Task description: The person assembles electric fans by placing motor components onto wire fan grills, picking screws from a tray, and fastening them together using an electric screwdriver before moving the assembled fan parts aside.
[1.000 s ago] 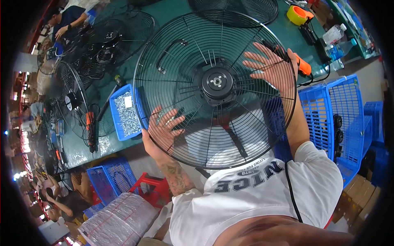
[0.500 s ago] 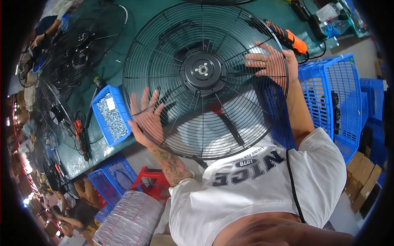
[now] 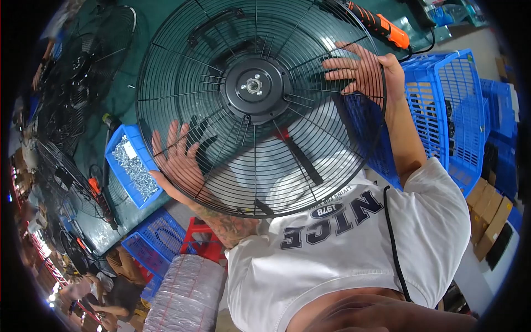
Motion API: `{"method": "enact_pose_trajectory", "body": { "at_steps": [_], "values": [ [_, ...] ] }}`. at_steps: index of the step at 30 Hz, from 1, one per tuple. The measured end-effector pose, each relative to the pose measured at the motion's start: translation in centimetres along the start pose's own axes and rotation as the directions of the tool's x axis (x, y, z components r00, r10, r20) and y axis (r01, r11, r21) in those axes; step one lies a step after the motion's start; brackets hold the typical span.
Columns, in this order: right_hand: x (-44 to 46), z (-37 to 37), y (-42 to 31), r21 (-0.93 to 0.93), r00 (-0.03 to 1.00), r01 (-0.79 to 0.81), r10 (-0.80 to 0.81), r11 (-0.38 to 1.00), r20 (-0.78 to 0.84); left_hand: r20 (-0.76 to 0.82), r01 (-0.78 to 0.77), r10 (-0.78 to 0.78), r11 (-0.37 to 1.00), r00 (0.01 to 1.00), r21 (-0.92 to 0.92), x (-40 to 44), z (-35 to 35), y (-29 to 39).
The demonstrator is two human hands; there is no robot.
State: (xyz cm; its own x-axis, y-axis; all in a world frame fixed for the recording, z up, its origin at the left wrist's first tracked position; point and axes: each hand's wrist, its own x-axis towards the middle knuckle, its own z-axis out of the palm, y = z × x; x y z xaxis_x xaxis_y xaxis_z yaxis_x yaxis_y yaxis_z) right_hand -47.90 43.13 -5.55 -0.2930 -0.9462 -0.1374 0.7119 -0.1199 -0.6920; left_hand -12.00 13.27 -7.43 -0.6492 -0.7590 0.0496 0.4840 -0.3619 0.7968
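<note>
A large round black wire fan guard (image 3: 298, 130) fills the upper middle of the head view, with a round black motor housing (image 3: 238, 97) at its centre. My left hand (image 3: 180, 160) holds its lower left edge, thumb by the rim and fingers spread behind the wires. On the upper right edge, my right hand (image 3: 362, 72) grips it the same way, fingers showing through the wires. The guard is raised, tilted towards the camera. A curved black part (image 3: 215, 25) shows through its upper left wires.
A blue tray (image 3: 133, 171) of screws lies on the green table (image 3: 123, 105). Fan guards (image 3: 80, 66) and an orange-black tool (image 3: 98, 191) lie left. Another orange-black tool (image 3: 387, 32) is upper right, above blue crates (image 3: 437, 88). People sit lower left, near a wrapped bundle (image 3: 185, 293).
The guard has moved left and looks larger, held by both hands throughout. The view has shifted, so the tray and table items appear further left. The upper right tool has moved up and left.
</note>
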Motion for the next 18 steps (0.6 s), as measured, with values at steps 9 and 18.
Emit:
{"method": "enact_pose_trajectory", "body": {
  "at_steps": [9, 18],
  "values": [
    [-1.7, -1.5, -1.6, -0.078, 0.950, -0.008, -0.017, 0.997, -0.311, -0.043, 0.021, -0.014, 0.987, 0.999, 0.161, -1.0, 0.9, 1.2],
    [-7.3, -16.0, -9.1, 0.165, 0.826, -0.008, 0.100, 0.986, -0.554, -0.226, 0.060, 0.440, 0.359, 0.869, 0.932, -3.1, -0.5, 10.9]
  ]
}}
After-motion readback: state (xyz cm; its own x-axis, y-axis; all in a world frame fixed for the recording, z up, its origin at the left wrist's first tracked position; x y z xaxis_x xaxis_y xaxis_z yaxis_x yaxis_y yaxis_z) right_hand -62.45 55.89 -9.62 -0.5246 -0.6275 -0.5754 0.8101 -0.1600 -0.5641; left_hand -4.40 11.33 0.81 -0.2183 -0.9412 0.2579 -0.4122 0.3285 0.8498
